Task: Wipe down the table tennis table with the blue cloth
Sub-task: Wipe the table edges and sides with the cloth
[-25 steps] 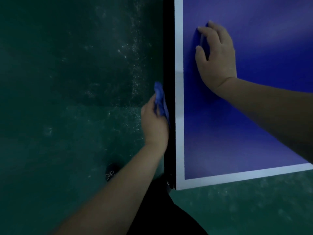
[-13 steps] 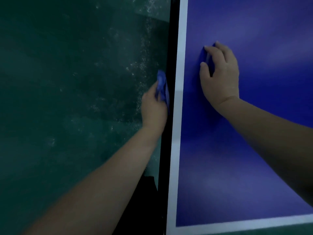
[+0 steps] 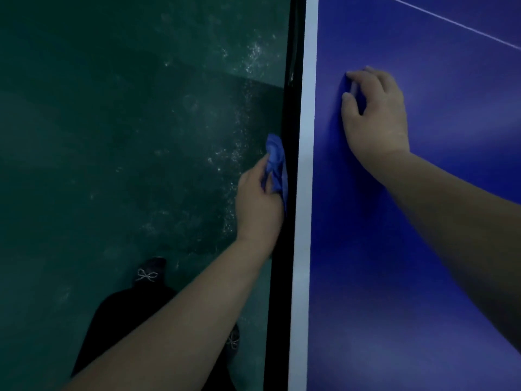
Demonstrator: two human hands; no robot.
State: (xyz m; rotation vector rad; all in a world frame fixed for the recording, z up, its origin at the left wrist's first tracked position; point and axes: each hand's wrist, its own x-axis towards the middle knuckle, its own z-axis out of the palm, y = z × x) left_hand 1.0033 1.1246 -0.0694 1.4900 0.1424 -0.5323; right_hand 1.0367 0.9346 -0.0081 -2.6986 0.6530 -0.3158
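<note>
Blue cloth point(image 3: 275, 162): soft and crumpled into a narrow bunch. It is pressed against the glossy black edge point(image 3: 290, 108) on the left side of the table point(image 3: 394, 249), about midway along the visible run.

Your left hand point(image 3: 258, 204): fingers and thumb curled round the cloth's near end, with the knuckles just beside the edge.

Your right hand point(image 3: 377, 117): on the smooth blue top, right of the flat white border stripe point(image 3: 306, 136). The fingers are arched with their tips on the surface; whether they pinch anything cannot be told.

Thin white line point(image 3: 451, 21): slants across the far right of the top.

Floor point(image 3: 112, 136): dark green and scuffed, with pale speckles near the table.

Shoe point(image 3: 148, 275): dark, with a pale bow, at near left.
</note>
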